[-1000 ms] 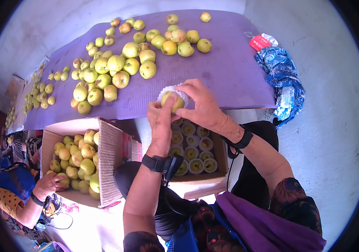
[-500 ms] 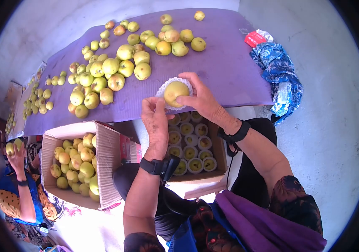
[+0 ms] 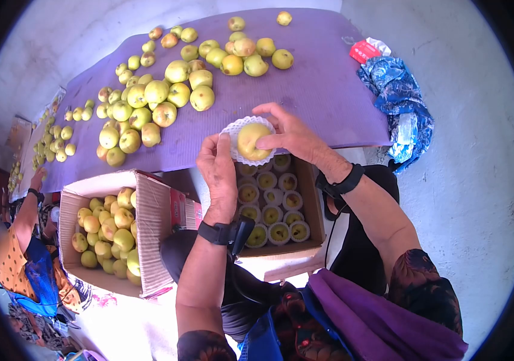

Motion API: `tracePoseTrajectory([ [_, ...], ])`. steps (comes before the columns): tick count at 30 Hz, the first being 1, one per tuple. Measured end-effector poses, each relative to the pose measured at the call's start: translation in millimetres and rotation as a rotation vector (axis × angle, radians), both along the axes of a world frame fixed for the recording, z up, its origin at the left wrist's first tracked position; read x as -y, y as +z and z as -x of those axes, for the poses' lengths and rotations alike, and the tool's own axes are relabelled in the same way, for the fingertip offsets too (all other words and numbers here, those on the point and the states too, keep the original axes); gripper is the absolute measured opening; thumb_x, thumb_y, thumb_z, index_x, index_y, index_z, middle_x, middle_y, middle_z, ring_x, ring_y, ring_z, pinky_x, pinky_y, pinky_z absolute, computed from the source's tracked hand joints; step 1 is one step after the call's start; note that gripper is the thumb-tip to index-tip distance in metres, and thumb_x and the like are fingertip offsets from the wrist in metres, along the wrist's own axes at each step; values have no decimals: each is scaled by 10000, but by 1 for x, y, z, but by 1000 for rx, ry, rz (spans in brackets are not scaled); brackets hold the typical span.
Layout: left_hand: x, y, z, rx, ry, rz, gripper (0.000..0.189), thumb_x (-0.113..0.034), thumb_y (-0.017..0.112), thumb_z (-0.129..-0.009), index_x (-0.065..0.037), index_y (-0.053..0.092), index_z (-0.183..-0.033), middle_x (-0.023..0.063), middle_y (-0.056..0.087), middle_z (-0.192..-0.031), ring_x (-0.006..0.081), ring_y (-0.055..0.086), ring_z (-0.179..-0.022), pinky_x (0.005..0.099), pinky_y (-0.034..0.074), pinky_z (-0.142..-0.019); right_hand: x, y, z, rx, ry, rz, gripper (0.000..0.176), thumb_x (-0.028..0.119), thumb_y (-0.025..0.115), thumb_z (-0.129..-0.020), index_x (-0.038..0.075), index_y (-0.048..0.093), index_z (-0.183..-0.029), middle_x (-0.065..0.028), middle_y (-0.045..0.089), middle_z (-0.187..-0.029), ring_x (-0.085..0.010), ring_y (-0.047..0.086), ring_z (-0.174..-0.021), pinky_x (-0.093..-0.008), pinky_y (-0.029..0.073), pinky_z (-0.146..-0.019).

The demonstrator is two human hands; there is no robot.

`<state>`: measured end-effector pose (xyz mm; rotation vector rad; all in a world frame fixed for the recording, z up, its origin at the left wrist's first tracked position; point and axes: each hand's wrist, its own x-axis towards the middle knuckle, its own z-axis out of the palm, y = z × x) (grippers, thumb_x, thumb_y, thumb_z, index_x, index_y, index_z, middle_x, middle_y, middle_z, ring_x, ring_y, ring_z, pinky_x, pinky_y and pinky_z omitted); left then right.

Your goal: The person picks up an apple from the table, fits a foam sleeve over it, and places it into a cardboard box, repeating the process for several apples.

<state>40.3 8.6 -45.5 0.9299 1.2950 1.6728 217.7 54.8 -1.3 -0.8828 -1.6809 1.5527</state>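
A yellow-green apple (image 3: 251, 143) sits against a white foam net (image 3: 231, 129) just over the table's front edge. My left hand (image 3: 218, 171) pinches the net's left side between thumb and fingers. My right hand (image 3: 295, 137) is closed on the apple from the right, thumb across its face and the index finger raised behind. Below my hands, a cardboard box (image 3: 314, 207) holds rows of apples in white foam nets, partly hidden by my left hand and wrist.
Many loose apples (image 3: 156, 91) lie on the purple-covered table (image 3: 311, 90). At left stands an open carton (image 3: 154, 234) full of apples. Blue patterned cloth (image 3: 398, 99) and a red packet (image 3: 365, 51) are at the right edge. A co-worker (image 3: 34, 259) sits far left.
The apple and foam net have moved slightly, with more of the net showing left of the apple. At far left, the co-worker's arm has reached forward to the table.
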Motion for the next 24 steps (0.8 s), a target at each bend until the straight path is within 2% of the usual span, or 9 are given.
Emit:
tracePoseTrajectory([
  [4, 4, 13, -6, -97, -49, -79, 267, -270, 625, -894, -18, 573, -964, 52, 615, -874, 104, 576, -785, 230, 467, -689, -6, -8, -2, -46, 38, -23, 664, 166, 707, -770, 41, 381, -1334, -159, 571, -1134, -209, 568, -1051, -322, 466, -904],
  [6, 8, 28, -7, 11, -247, 160, 370, -279, 651, -891, -24, 543, -1135, 75, 607, -1051, 126, 594, -897, 263, 505, -780, -8, -4, -6, -43, 48, -13, 670, 170, 707, -771, 40, 379, -1339, -160, 572, -1140, -211, 567, -1055, -325, 464, -909],
  [7, 7, 28, -7, 10, -248, 161, 370, -279, 651, -891, -24, 543, -1135, 75, 607, -1051, 126, 594, -897, 263, 505, -780, -9, -3, -8, -37, 59, -4, 675, 175, 707, -772, 39, 377, -1344, -161, 572, -1146, -212, 566, -1059, -328, 461, -913],
  [10, 4, 23, -6, 45, -519, 129, 517, -305, 657, -884, -26, 459, -1272, 112, 576, -1155, 183, 600, -1029, 335, 504, -898, -12, -3, -12, 65, 142, -57, 694, 202, 711, -772, 43, 375, -1358, -159, 573, -1158, -221, 559, -1073, -339, 457, -923],
  [12, 2, 18, -5, 223, -605, 128, 566, -313, 654, -880, -18, 436, -1311, 135, 577, -1178, 235, 589, -1105, 379, 483, -966, -13, -7, -12, 83, 138, -98, 699, 227, 718, -768, 33, 386, -1352, -166, 580, -1127, -221, 570, -1036, -329, 472, -882],
  [14, 0, 13, -5, 310, -620, 129, 563, -310, 652, -878, -16, 436, -1307, 135, 573, -1191, 239, 591, -1101, 378, 486, -960, -12, -7, -12, 100, 137, -141, 706, 253, 725, -765, 23, 398, -1346, -173, 587, -1096, -222, 580, -998, -320, 488, -842],
  [17, 0, 11, -6, 403, -590, 108, 558, -305, 647, -868, -18, 438, -1298, 130, 567, -1208, 244, 590, -1101, 381, 488, -955, -8, -3, -13, 125, 91, -118, 699, 251, 711, -789, 54, 378, -1371, -159, 550, -1189, -232, 549, -1072, -359, 453, -928],
  [20, 1, 15, -8, 417, -515, 89, 550, -311, 639, -857, -30, 444, -1287, 120, 565, -1213, 244, 585, -1109, 392, 487, -957, -5, -1, -12, 164, 57, -164, 672, 285, 708, -805, 49, 399, -1353, -157, 541, -1196, -223, 554, -1054, -348, 473, -895],
  [24, 2, 17, -8, 438, -455, 99, 535, -333, 616, -857, -45, 449, -1277, 119, 562, -1214, 247, 587, -1109, 412, 495, -947, -10, -5, -11, 47, 47, 4, 538, 292, 662, -862, 8, 474, -1278, -136, 592, -1101, -184, 595, -960, -291, 522, -766],
])
